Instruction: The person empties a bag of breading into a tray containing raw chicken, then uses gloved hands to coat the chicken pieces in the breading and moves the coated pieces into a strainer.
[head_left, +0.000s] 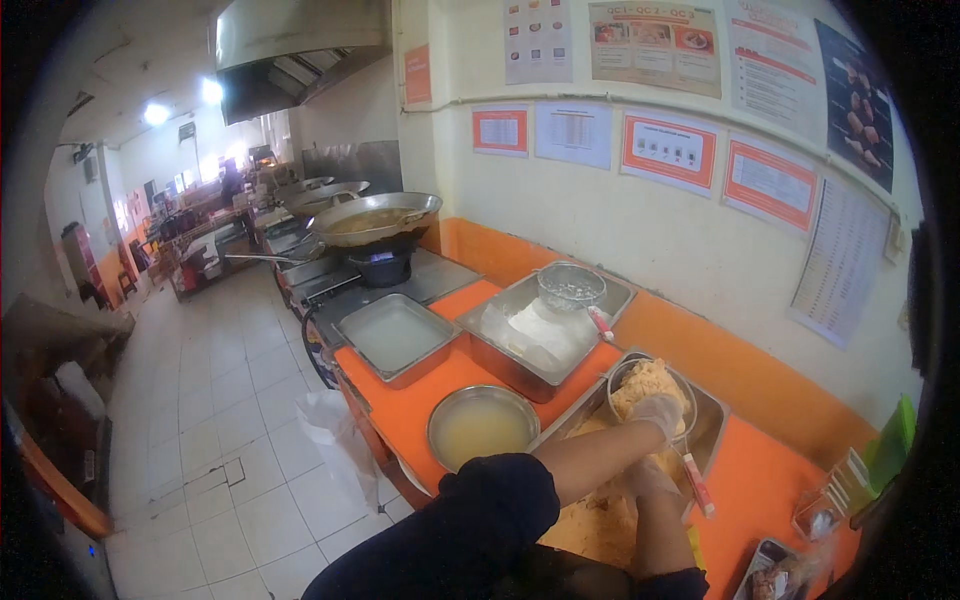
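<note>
My left hand (661, 414), in a clear plastic glove, is on a mass of crumbly, orange-coated food (645, 379) at a wire sieve (694, 424); its fingertips are hidden. The sieve's red-and-white handle (697, 484) points toward me. Underneath is a deep steel tray (718, 426) of orange-tan breading powder (581, 534). Closer to me, my gloved right hand (651, 480) is low over the powder, below the sieve. Its fingers are blurred and partly covered by my left forearm, so I cannot see whether they grip anything.
On the orange counter (772, 487) are a steel bowl (536, 424) of yellowish liquid, a steel pan (450, 337) of cloudy liquid and a white flour tray (472, 345) holding another sieve (571, 289). A wok (431, 206) of liquid sits on a burner. A plastic bag (341, 442) hangs by the counter edge.
</note>
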